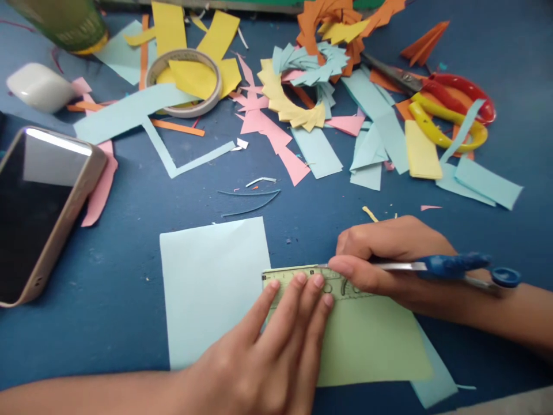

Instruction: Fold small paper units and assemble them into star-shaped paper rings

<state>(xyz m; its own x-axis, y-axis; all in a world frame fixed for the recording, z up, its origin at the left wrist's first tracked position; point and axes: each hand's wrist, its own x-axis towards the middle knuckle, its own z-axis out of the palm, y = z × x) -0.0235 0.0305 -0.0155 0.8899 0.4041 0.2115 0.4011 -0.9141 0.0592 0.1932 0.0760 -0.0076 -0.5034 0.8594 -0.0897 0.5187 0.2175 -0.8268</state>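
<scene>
A pale blue paper sheet (211, 288) lies on the dark blue table in front of me. A light green sheet (371, 340) overlaps its right part. Along the green sheet's top edge lies a ruler (341, 282). My left hand (276, 340) presses flat on the ruler and paper, fingers stretched out. My right hand (389, 253) is closed around blue-handled scissors (453, 268), with the closed blade running along the ruler's upper edge and the handles pointing right.
A phone (38, 213) lies at the left edge. Farther back are a tape roll (185, 80), folded paper rings (302, 86), many coloured paper strips, red and yellow scissors (449, 109), a white object (38, 86) and a green bottle (64, 23).
</scene>
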